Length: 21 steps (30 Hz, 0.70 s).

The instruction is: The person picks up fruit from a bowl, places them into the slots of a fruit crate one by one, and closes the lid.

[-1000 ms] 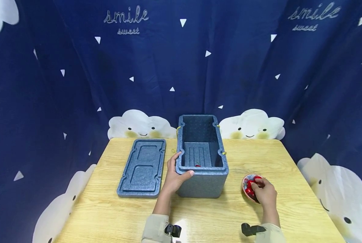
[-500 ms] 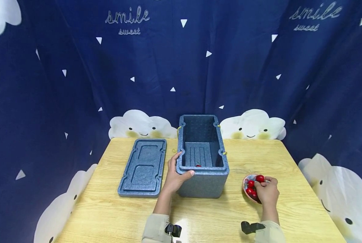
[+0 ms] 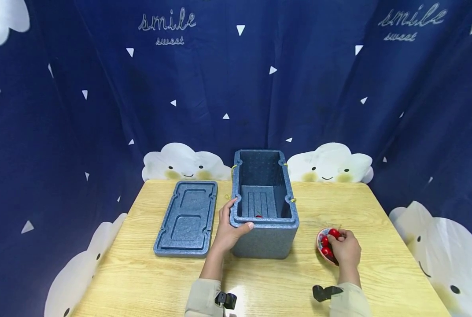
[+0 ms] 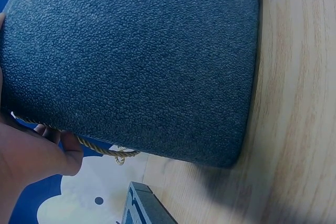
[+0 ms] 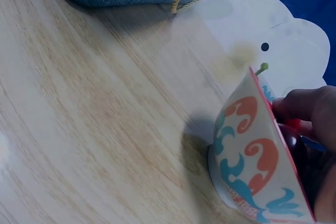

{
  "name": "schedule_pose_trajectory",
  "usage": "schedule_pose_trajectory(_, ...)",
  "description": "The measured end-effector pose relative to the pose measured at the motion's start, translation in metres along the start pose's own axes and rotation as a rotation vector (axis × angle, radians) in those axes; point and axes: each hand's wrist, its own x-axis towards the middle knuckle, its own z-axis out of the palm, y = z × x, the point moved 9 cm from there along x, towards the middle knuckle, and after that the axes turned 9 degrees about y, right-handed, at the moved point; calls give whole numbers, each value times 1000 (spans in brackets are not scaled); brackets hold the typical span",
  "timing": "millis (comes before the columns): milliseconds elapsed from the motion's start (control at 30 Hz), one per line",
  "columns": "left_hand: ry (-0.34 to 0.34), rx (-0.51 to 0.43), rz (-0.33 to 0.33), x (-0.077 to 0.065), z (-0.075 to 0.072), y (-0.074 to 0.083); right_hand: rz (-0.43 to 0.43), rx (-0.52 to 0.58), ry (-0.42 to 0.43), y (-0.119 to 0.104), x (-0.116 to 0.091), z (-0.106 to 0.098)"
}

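A blue-grey foam box (image 3: pixel 265 240) stands lidless at mid-table, a red cherry (image 3: pixel 258 216) on its floor near the front wall. My left hand (image 3: pixel 228 231) grips the box's front left corner, thumb over the front rim and fingers along the left side. To the box's right sits a small patterned bowl (image 5: pixel 244 156) of red cherries (image 3: pixel 326 252). My right hand (image 3: pixel 348 250) reaches into it from the right, thumb and fingers pinching a cherry (image 3: pixel 333 233) at the far side. In the right wrist view a green stem (image 5: pixel 263 68) pokes above the rim; the bowl wall hides part of the fingers.
The box's lid (image 3: pixel 186 220) lies flat on the wooden table (image 3: pixel 267 286), left of the box. Yellow cords (image 4: pixel 100 149) hang at the box's sides. A dark blue curtain (image 3: pixel 204 88) with clouds stands behind the table's far edge.
My right hand shifted right within the bowl, then back left, with its fingers now on a cherry at the far side. The left hand and the box have stayed in place.
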Motion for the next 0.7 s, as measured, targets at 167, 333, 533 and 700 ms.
schedule_pose_trajectory(167, 9, 3, 14, 2, -1, 2, 12, 3, 2, -6, -1, -1)
schedule_pose_trajectory(333, 1, 2, 13, 1, -1, 2, -21, 31, 38, -6, -5, -6)
schedule_pose_trajectory(533, 5, -5, 17, 0, 0, 2, -29, 86, 52, -10, -8, -15)
schedule_pose_trajectory(700, 1, 4, 5, 0, -1, 1, 20, 152, 49, -17, -8, -21)
